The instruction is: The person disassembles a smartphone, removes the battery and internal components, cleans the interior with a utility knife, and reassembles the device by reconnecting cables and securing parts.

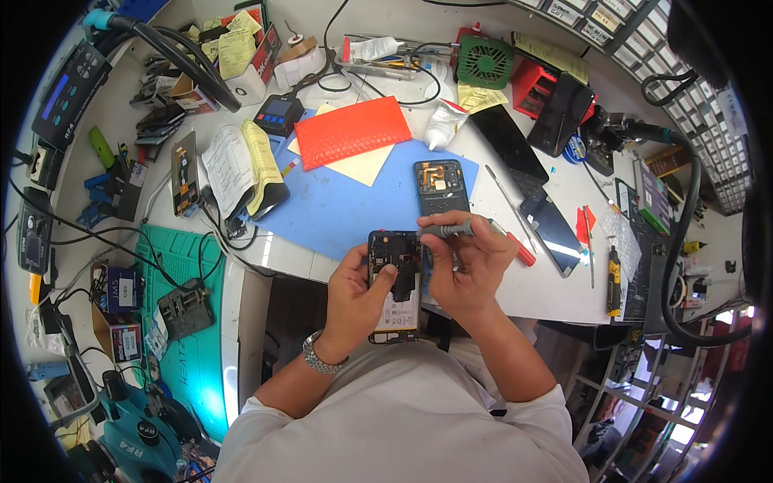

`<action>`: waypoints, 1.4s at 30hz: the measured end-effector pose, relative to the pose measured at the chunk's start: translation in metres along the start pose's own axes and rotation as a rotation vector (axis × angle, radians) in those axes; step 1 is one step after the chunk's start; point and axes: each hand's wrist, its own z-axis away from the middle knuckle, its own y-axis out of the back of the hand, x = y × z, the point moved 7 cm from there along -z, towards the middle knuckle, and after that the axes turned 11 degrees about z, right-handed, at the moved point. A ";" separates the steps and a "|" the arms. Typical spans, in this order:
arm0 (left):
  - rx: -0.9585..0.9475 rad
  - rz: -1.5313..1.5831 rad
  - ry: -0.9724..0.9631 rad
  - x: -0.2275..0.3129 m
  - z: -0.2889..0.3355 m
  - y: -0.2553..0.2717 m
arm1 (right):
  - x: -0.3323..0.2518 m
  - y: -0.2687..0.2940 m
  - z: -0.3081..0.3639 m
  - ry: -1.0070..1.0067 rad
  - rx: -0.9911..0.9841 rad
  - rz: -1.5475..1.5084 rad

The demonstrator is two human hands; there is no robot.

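Observation:
An opened phone (409, 310), with its pale battery and dark inner parts showing, is held close to my body, past the table's near edge. My left hand (354, 302) grips it by its left side, thumb lying across the inside. In my right hand (471, 270) is a grey screwdriver (448, 230), pinched between the fingers and pointing left. Its tip is at the phone's upper right corner; whether it touches a screw is too small to tell. Just beyond lies a dark phone part (441, 197) with copper-coloured flex near its top.
A blue mat (322, 217) bears a red bubble mailer (354, 131). Dark screens (551, 229), a metal tool (509, 205) and a red-handled tool (523, 253) lie to the right. A white tube (444, 125) is behind. Left are a green mat (173, 314) and a teal microscope (141, 435).

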 end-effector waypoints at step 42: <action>0.025 -0.025 -0.009 0.005 0.002 -0.003 | -0.023 -0.006 -0.021 0.090 0.005 0.198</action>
